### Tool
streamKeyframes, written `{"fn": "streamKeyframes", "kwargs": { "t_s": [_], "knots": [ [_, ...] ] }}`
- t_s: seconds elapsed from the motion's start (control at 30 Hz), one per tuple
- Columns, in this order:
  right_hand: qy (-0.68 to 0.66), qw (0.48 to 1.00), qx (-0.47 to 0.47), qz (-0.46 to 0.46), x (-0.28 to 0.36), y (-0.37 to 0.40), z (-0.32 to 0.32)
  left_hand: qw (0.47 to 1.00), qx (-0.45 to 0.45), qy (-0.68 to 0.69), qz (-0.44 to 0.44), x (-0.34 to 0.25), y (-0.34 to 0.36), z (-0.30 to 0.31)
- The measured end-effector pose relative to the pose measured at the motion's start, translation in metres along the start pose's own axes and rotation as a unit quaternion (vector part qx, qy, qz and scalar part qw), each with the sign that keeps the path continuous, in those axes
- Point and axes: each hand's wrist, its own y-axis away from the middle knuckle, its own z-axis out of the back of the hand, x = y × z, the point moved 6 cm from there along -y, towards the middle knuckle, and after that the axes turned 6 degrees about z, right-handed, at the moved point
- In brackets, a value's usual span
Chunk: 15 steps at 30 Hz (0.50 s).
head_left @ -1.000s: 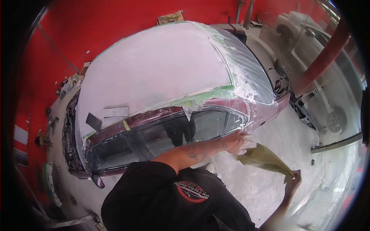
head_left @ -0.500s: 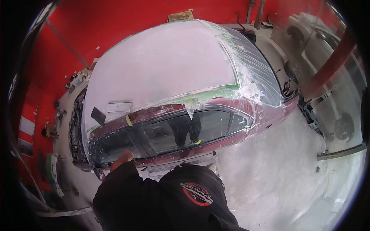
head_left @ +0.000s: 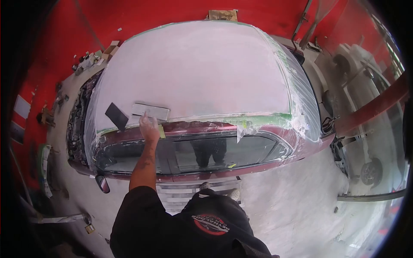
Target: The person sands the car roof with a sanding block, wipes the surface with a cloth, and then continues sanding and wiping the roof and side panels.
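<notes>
My left hand (head_left: 149,127), dusted white, reaches over the car's near roof edge. Its outstretched fingertips meet the near edge of a pale, flat rectangular sanding block (head_left: 155,112); no grip around the block is visible. Just left of the block, a dark rectangular sheet (head_left: 116,116) lies at an angle on the roof. Pale, dusty primer covers the car roof (head_left: 198,73), bordered by green masking tape (head_left: 269,118). My right hand is out of view.
Side windows (head_left: 223,152) and a door mirror (head_left: 102,184) face me. Plastic film (head_left: 301,81) covers the glass on the right. Below the car door is a slatted metal platform (head_left: 176,193). A red post (head_left: 374,103) rises at right, and boxes (head_left: 110,50) stand behind the car.
My left hand has moved up and forward from beside the window to the block on the roof, with the arm extending. The view has shifted too, bringing the car round.
</notes>
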Motion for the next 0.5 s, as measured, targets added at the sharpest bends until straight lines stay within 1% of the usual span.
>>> {"fn": "streamKeyframes", "kwargs": {
  "t_s": [0.03, 0.07, 0.1, 0.17, 0.2, 0.23, 0.3, 0.33, 0.37, 0.43, 0.5],
  "knots": [
    [0.003, 1.000, 0.026, -0.004, 0.011, -0.001, -0.005, 1.000, -0.001, 0.002, 0.009, 0.006, -0.010, -0.015],
    [0.008, 0.999, 0.053, -0.008, 0.022, -0.002, -0.007, 0.999, -0.028, 0.007, 0.041, 0.013, -0.017, -0.023],
    [-0.037, 0.999, -0.020, 0.013, 0.069, -0.011, 0.031, 0.996, -0.055, 0.011, 0.074, 0.019, -0.019, -0.027],
    [-0.074, 0.989, -0.098, 0.087, 0.155, -0.022, 0.101, 0.993, -0.068, 0.016, 0.090, 0.017, -0.017, -0.035],
    [-0.104, 0.987, -0.080, 0.097, 0.189, -0.034, 0.126, 0.992, -0.081, 0.021, 0.095, 0.011, -0.016, -0.037],
    [-0.196, 0.963, -0.073, 0.172, 0.217, -0.050, 0.147, 0.991, -0.080, 0.002, 0.104, 0.006, -0.013, -0.040],
    [-0.272, 0.928, -0.073, 0.246, 0.322, -0.033, 0.211, 0.990, -0.064, -0.015, 0.126, -0.004, -0.009, -0.037],
    [-0.295, 0.910, -0.056, 0.287, 0.369, -0.026, 0.236, 0.988, -0.048, -0.033, 0.142, -0.006, -0.009, -0.036],
    [-0.365, 0.866, -0.029, 0.340, 0.411, -0.021, 0.254, 0.988, -0.047, -0.029, 0.147, -0.006, -0.009, -0.035],
    [-0.405, 0.814, 0.001, 0.417, 0.495, -0.008, 0.284, 0.988, -0.037, -0.026, 0.147, -0.008, -0.011, -0.035],
    [-0.417, 0.776, 0.039, 0.471, 0.569, -0.006, 0.300, 0.986, -0.021, -0.040, 0.159, -0.010, -0.012, -0.032]
  ]
}}
